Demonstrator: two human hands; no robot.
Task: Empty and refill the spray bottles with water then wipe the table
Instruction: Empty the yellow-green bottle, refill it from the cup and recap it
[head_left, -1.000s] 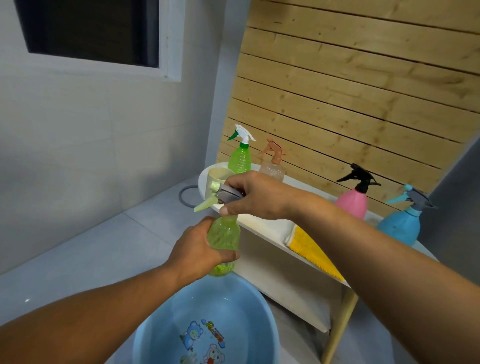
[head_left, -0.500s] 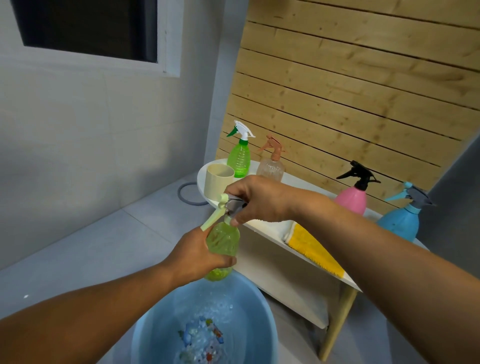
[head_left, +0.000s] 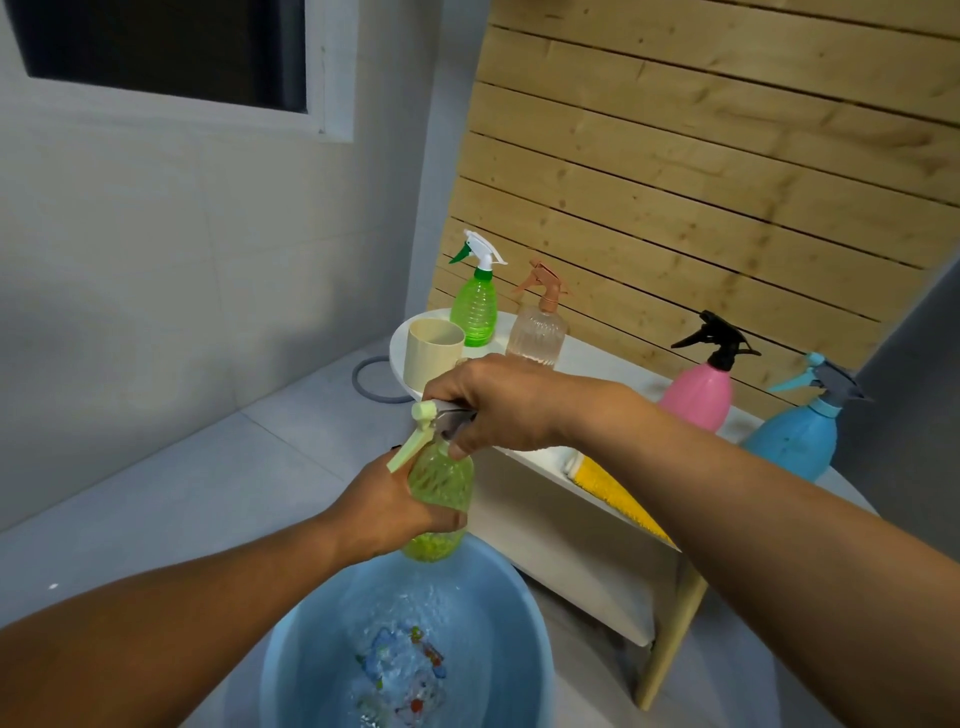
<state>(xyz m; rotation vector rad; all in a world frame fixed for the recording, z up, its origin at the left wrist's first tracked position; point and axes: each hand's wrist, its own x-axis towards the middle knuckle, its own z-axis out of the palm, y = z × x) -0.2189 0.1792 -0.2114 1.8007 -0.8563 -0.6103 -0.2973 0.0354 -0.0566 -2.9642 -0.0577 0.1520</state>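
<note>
Over the basin (head_left: 291, 670), the left hand (head_left: 395, 512) grips the yellow-green bottle (head_left: 441, 493) while the right hand (head_left: 493, 410) clasps its sprayer (head_left: 431, 423), apparently unscrewing or refitting it; four bottles wait on the table (head_left: 608, 364).

Floor (head_left: 218, 467) left of basin (head_left: 311, 649) open; table (head_left: 597, 358) edge w/ 4 bottles & cup (head_left: 432, 358) crowds the right.
</note>
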